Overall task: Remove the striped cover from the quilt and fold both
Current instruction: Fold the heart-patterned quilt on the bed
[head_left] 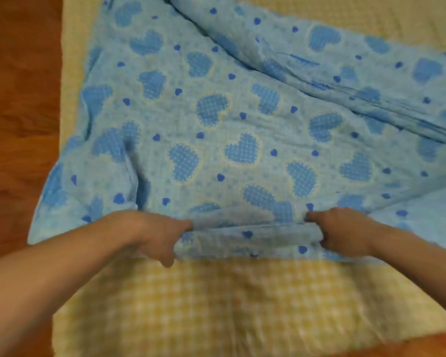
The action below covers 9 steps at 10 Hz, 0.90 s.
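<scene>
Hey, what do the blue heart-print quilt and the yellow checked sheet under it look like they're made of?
Blue heart-print quilt: likely thin matte cotton with light padding, since it creases softly and bunches where both hands grip it. Yellow checked sheet: matte woven fabric, probably cotton; blur hides its weave.

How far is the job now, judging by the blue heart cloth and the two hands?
Done: no finished fold shows. In hand: the left hand and right hand grip the near edge of the blue heart cloth, spread on the yellow checked bedding. Left: folding; no striped cover is visible.
</scene>
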{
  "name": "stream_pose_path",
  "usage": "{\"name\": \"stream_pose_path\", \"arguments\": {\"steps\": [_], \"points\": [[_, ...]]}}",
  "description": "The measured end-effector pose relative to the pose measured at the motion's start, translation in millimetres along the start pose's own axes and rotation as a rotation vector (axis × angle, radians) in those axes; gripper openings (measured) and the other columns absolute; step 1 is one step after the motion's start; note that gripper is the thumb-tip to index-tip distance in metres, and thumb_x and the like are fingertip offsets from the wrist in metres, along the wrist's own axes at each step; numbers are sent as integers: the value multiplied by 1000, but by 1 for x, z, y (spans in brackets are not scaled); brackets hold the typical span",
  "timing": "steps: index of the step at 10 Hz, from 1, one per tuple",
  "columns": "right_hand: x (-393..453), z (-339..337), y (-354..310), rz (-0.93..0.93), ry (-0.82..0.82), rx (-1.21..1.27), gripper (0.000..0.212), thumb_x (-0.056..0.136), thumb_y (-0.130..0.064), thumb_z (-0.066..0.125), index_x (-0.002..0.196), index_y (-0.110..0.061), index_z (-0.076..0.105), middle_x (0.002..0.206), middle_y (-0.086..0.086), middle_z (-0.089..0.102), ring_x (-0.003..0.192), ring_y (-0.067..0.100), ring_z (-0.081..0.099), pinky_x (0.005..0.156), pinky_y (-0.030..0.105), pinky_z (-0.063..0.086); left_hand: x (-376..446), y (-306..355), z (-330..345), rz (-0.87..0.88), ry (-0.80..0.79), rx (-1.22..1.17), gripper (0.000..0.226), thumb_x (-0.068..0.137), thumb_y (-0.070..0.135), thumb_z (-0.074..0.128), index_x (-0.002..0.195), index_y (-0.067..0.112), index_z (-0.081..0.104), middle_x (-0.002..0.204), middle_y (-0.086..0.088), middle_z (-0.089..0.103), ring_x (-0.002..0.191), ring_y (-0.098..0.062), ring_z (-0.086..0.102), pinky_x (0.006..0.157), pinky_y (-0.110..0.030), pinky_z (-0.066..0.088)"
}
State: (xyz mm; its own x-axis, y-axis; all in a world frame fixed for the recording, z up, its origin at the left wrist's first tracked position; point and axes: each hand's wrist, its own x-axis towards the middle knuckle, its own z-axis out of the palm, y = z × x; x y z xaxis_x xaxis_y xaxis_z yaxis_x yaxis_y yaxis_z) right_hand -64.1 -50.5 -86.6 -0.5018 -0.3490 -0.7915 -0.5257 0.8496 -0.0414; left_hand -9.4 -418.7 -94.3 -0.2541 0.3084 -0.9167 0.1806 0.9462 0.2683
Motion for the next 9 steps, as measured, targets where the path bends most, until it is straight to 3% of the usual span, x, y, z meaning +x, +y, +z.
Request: {"name": "stream_pose_path", "arguments": {"steps": [1,2,3,4,5,6,7,8,9], "points": [[-43,30,-11,-155,-596,83,29,84,-30,63,111,-22,59,113,4,64,99,20,62,82,29,49,-17,57,31,169,-612,-43,75,82,50,74,146,26,41,109,8,60,76,-5,58,76,-28,55],[-30,12,0,-177,-769,296,27,94,-23,60,113,-6,64,98,7,63,89,19,59,77,27,45,4,59,14,63,-523,-137,53,92,52,62,137,25,53,101,-6,66,71,-17,61,58,-26,56],[25,-20,21,48,-219,707,11,96,-15,57,98,-15,68,87,1,70,80,17,65,73,24,50,41,10,-35,-146,403,-420,35,93,39,58,125,25,57,119,-6,65,101,-26,63,88,-38,53],[88,-64,32,259,283,584,16,96,-24,53,105,-17,65,107,8,68,92,24,59,78,30,43,66,-55,-61,-454,811,-530,84,81,49,71,149,34,24,153,-14,29,137,-36,34,105,-51,41],[139,-107,35,289,449,595,33,94,-22,54,126,-14,60,128,13,58,114,31,56,91,35,44,96,-97,-55,-635,542,-450,132,66,77,72,152,41,-22,162,-17,-20,149,-43,-11,118,-62,15],[183,-148,40,219,596,553,48,91,-24,57,138,-14,51,140,17,44,126,36,47,104,41,39,119,-110,-56,-619,436,-446,150,55,83,73,134,42,-48,155,-17,-39,145,-43,-29,116,-68,8],[237,-209,50,178,702,511,63,88,-32,63,144,-11,44,144,20,41,130,40,43,106,44,38,134,-111,-63,-665,486,-562,159,47,74,84,125,50,-52,154,-6,-43,145,-40,-30,106,-80,17],[295,-275,55,203,679,697,79,86,-44,67,149,-9,33,148,17,42,128,38,48,98,43,44,148,-110,-70,-748,491,-572,164,49,64,90,127,48,-53,154,-5,-42,146,-41,-28,102,-81,22],[334,-306,38,195,463,978,94,81,-53,73,154,-16,24,154,9,37,128,32,48,98,45,47,154,-113,-71,-771,497,-586,166,47,61,92,124,49,-54,155,-5,-40,147,-41,-26,101,-80,20]]}}
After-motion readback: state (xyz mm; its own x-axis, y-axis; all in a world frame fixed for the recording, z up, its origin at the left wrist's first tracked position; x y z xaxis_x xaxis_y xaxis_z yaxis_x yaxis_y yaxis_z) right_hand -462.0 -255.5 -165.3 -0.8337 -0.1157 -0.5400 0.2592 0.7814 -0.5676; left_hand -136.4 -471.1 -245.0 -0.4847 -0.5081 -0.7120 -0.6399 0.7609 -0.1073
